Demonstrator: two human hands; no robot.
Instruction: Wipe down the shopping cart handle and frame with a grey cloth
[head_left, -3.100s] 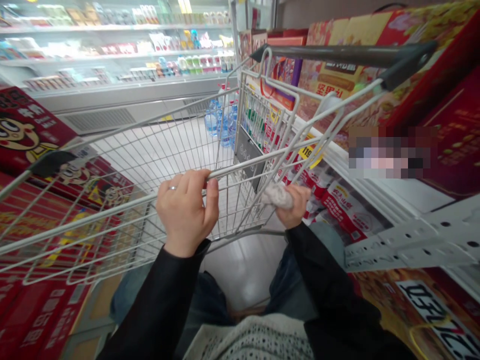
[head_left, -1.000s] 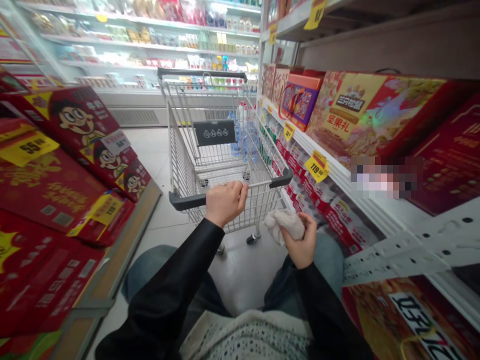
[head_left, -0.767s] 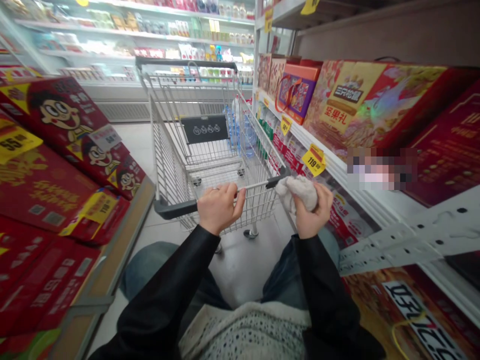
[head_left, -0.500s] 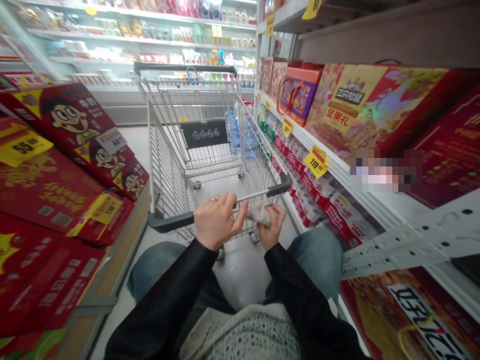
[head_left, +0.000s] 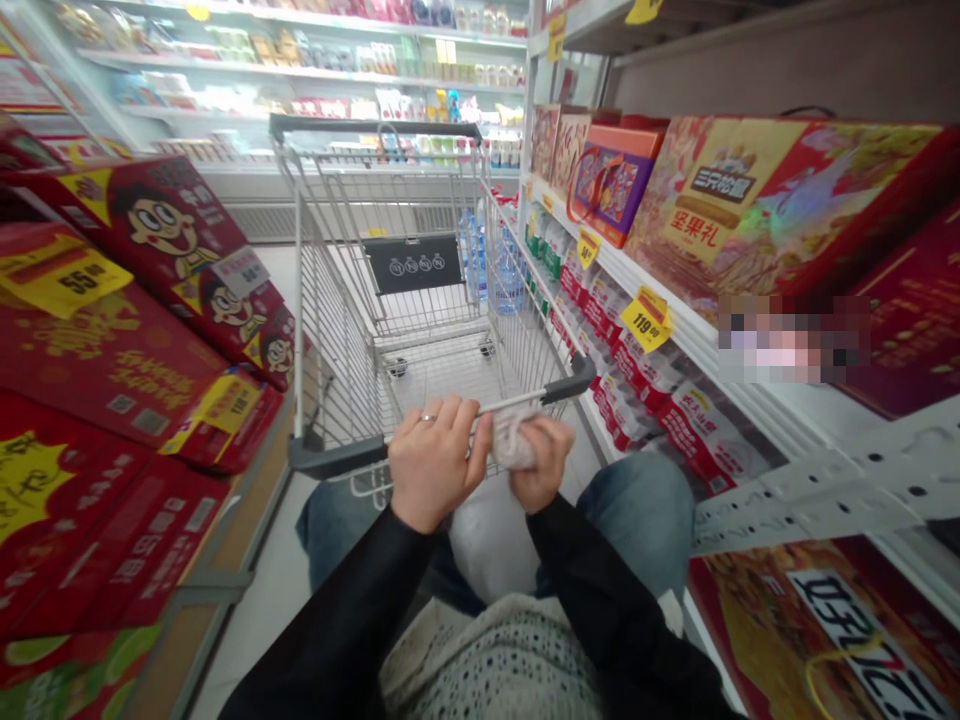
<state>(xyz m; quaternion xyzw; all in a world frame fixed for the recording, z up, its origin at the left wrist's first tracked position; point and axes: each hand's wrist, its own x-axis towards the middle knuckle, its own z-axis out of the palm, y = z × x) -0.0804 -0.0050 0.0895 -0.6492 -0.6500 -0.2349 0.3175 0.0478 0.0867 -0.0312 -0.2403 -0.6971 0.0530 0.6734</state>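
An empty wire shopping cart (head_left: 352,300) stands in a shop aisle in front of me. My left hand (head_left: 435,460), with a ring on one finger, is wrapped round the cart's near rail (head_left: 337,455). Just to its right, my right hand (head_left: 536,465) clutches a crumpled white cloth (head_left: 514,440) and presses it against the same rail. Both sleeves are black.
Red gift boxes (head_left: 112,330) with yellow price tags are stacked on the left. Shelves on the right (head_left: 705,345) hold more boxes and packets. Chilled shelves (head_left: 300,90) run across the far end. Water bottles (head_left: 487,265) stand beyond the cart. My knees are under the rail.
The cart went from tipped to upright. My right hand brought the cloth from beside the cart onto the rail next to my left hand.
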